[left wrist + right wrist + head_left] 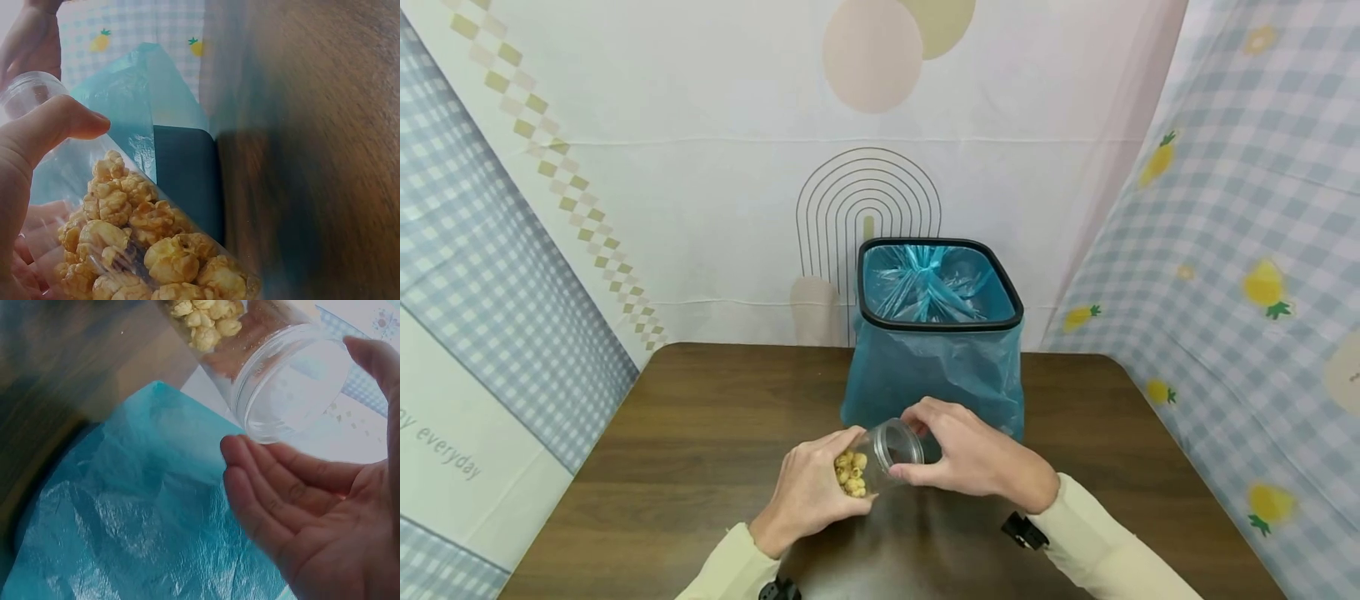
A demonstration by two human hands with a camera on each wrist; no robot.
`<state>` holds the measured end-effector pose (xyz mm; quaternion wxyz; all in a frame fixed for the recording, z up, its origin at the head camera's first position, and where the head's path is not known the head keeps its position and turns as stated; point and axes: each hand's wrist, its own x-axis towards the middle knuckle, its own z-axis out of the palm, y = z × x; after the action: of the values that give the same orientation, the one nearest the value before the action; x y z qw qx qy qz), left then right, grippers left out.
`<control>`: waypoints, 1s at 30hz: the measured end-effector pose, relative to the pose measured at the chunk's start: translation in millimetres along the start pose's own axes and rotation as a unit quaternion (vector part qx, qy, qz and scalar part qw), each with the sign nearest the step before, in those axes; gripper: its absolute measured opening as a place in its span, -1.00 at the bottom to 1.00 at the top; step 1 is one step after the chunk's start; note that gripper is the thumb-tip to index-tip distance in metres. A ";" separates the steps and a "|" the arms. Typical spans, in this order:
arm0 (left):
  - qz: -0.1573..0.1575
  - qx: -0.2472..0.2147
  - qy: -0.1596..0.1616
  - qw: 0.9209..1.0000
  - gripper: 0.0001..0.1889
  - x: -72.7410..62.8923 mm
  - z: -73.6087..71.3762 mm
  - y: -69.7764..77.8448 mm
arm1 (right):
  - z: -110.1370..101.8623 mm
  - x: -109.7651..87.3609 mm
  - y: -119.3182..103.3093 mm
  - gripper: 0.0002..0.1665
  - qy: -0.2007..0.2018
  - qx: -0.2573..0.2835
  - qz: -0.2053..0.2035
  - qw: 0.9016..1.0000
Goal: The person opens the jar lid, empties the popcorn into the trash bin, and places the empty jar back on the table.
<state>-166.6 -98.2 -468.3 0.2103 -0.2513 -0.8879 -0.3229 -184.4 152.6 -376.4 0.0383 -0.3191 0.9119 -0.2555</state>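
Observation:
A clear plastic jar (874, 446) of caramel popcorn (169, 250) lies tilted between the two hands, close over the table. My left hand (812, 483) grips its body, the thumb across one side and the fingers round the other. The popcorn has settled toward the end in that palm. My right hand (973, 454) spans the jar's round clear end (300, 387), thumb at one edge and fingertips at the opposite edge. Just behind the jar stands a bin with a blue plastic liner (936, 367), held under its black rim (940, 326).
The brown wooden table (715, 433) extends to both sides of the bin. A pale printed cloth (715, 217) hangs behind it, and blue checked cloths with pineapples (1240, 250) line the right side. Inside the bin, the liner (925, 283) is gathered into a knot.

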 end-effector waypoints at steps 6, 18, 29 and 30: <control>0.005 0.002 -0.001 1.000 -0.19 2.6 1.6 2.6 | -8.5 -7.1 3.8 -0.16 -0.022 0.010 -0.078 0.997; 0.014 0.013 0.004 1.000 -0.20 5.6 4.4 3.9 | -15.0 -11.0 -0.7 -0.05 0.016 -0.031 -0.001 0.999; 0.006 0.003 -0.005 1.000 -0.19 7.2 6.4 7.2 | -5.5 -10.4 3.0 -0.28 0.012 -0.034 0.003 0.999; 0.007 0.002 -0.006 1.000 -0.19 7.3 6.4 7.6 | -6.4 -11.2 3.7 -0.29 0.010 -0.028 -0.007 1.000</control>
<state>-169.3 -86.6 -465.4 0.2070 -0.2588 -0.8881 -0.3184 -179.1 164.6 -373.6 0.0182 -0.3237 0.9168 -0.2333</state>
